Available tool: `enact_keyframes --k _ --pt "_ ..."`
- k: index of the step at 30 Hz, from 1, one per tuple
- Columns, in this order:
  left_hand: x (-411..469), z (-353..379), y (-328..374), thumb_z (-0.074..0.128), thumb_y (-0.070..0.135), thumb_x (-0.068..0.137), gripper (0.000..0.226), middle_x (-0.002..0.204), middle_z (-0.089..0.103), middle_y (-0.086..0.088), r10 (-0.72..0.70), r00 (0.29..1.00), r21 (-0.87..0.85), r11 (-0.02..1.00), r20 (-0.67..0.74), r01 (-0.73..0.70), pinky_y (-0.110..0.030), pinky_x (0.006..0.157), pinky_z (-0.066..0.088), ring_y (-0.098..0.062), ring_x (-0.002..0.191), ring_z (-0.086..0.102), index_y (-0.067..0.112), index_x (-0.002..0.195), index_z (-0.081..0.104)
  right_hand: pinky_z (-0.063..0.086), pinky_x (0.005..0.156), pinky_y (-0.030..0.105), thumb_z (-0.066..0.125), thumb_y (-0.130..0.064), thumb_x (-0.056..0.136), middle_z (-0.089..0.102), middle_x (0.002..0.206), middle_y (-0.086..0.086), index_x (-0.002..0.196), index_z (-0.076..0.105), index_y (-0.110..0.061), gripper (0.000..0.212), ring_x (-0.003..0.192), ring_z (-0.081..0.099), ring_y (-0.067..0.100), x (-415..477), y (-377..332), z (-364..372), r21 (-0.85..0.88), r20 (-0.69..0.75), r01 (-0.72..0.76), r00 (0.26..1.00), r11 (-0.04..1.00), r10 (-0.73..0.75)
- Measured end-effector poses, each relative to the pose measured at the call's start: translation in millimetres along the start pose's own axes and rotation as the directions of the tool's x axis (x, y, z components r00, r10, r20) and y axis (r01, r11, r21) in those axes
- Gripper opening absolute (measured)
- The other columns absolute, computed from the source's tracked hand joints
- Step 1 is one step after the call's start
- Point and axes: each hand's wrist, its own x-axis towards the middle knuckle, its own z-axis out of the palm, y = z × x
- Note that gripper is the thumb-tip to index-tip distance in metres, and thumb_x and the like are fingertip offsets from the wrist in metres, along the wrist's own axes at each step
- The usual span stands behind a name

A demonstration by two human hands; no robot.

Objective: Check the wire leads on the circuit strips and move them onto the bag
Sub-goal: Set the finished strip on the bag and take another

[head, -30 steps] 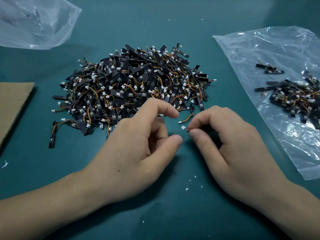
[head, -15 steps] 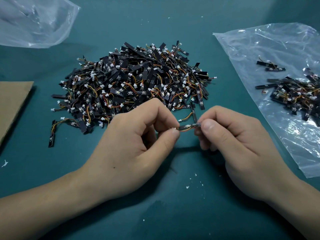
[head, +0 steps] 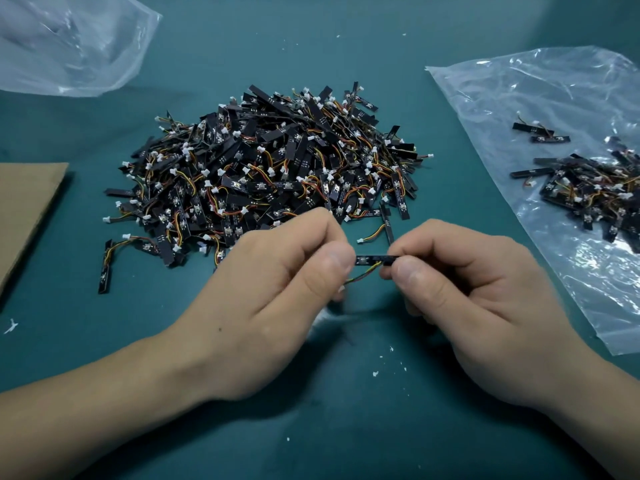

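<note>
We pinch a strip [head: 372, 260] by its ends, left hand [head: 270, 289] and right hand [head: 478, 296], exposing its wires [head: 363, 275] beneath our fingers. The bag [head: 519, 98] lies right of them.

Cannot see either end of the strip [head: 372, 260]: pinched inside left hand [head: 277, 289] and right hand [head: 467, 289]. Cannot follow its wire [head: 363, 274] past the left thumb, blurred there. Cut off by the right edge: bag [head: 519, 98] and some strips [head: 588, 188] on it. Cut off at left: second bag [head: 69, 46], cardboard [head: 27, 209]. Cannot count pile's [head: 270, 168] buried layers.
</note>
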Motion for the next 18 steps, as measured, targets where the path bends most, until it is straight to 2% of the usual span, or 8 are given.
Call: enact_keyframes --k 4,9,11,15,18 --pt "-0.2 1.6 1.4 0.051 0.035 0.097 0.021 0.061 0.053 0.003 0.071 0.996 0.171 0.982 0.061 -0.081 -0.028 0.052 0.04 -0.015 0.056 0.051 0.022 0.082 0.058 0.04 0.052 0.02 0.055 -0.035 0.099 0.057 0.066 -0.003 0.089 0.067 -0.025 0.019 0.055 0.053 0.014 0.6 -2.4 -0.9 -0.015 0.036 0.006 0.999 1.0 -0.006" --pt "-0.3 -0.7 1.2 0.053 0.029 0.097 0.024 0.066 0.053 0.002 0.098 0.994 0.118 0.988 0.049 -0.103 -0.026 0.055 0.04 -0.018 0.061 0.052 0.018 0.081 0.066 0.044 0.053 0.037 0.05 -0.037 0.099 0.059 0.065 0.001 0.084 0.068 -0.022 0.028 0.057 0.054 0.019 1.2 -2.7 -1.8 -0.002 0.105 -0.017 0.994 1.0 0.017" --pt "-0.1 -0.7 1.2 0.05 0.03 0.097 0.025 0.067 0.056 0.002 0.086 0.993 0.127 0.987 0.078 -0.095 -0.029 0.057 0.042 -0.018 0.063 0.055 0.019 0.083 0.068 0.043 0.052 0.032 0.05 -0.036 0.098 0.058 0.063 0.0 0.08 0.067 -0.024 0.027 0.055 0.053 0.017 1.0 -3.2 -1.6 -0.02 0.109 -0.014 0.994 1.0 0.016" --pt "0.2 0.4 1.0 0.048 0.026 0.098 0.026 0.068 0.057 0.005 0.095 0.992 0.196 0.974 0.086 -0.11 -0.028 0.063 0.045 -0.013 0.068 0.058 0.021 0.081 0.067 0.037 0.051 0.017 0.051 -0.033 0.097 0.056 0.061 -0.003 0.073 0.064 -0.026 0.027 0.054 0.05 0.011 1.5 -4.3 -1.6 -0.073 0.1 -0.011 0.995 0.997 0.018" --pt "-0.8 -0.1 1.1 0.048 0.028 0.098 0.027 0.067 0.06 0.001 0.076 0.994 0.155 0.984 0.076 -0.087 -0.033 0.062 0.046 -0.016 0.067 0.059 0.022 0.082 0.069 0.037 0.05 0.02 0.051 -0.033 0.096 0.056 0.059 -0.002 0.073 0.064 -0.027 0.027 0.053 0.05 0.013 1.3 -5.1 -1.6 -0.073 0.095 -0.006 0.995 0.997 0.013"
